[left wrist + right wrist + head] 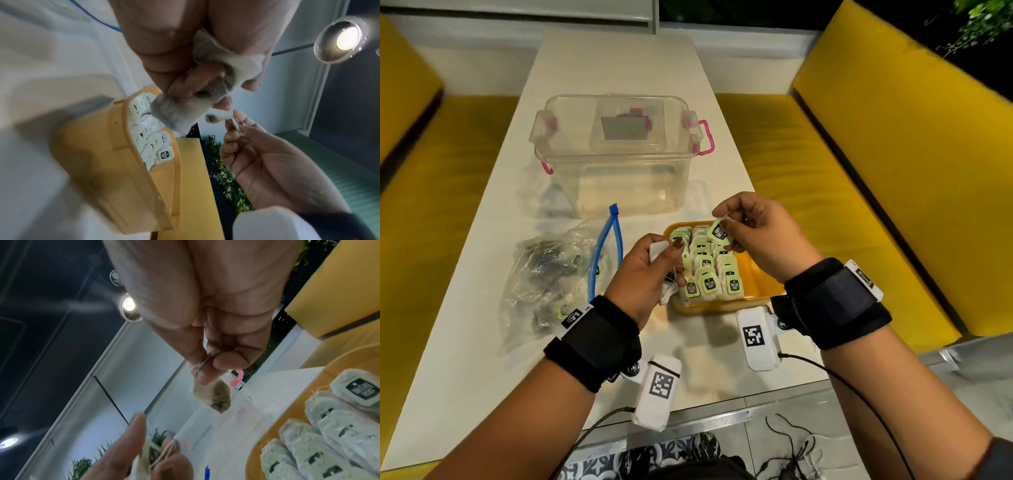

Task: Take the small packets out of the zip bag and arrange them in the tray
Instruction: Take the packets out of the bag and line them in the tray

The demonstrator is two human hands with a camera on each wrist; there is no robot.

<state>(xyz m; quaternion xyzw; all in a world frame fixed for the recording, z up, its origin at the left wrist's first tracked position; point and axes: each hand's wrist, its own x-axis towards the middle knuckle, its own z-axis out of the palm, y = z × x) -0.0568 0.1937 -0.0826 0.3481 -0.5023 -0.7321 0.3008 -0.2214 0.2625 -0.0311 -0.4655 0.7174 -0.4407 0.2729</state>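
A yellow tray (755, 274) near the table's front holds rows of white tea-bag packets (709, 270) with green tags. My left hand (674, 260) grips a few white packets (659, 251) just left of the tray. Above the tray's far end, my right hand (726, 226) pinches a green tag (719, 232). The clear zip bag (548, 274), blue zip open, lies to the left with more packets inside. In the left wrist view the held packets (179, 112) hang over the tray (102, 154). In the right wrist view, thumb and finger pinch the tag (216, 397).
A clear lidded storage box (619, 154) with pink latches stands behind the tray and zip bag. Yellow benches (859, 205) flank the white table (465, 377). Cables trail from the wrist cameras over the table's near edge.
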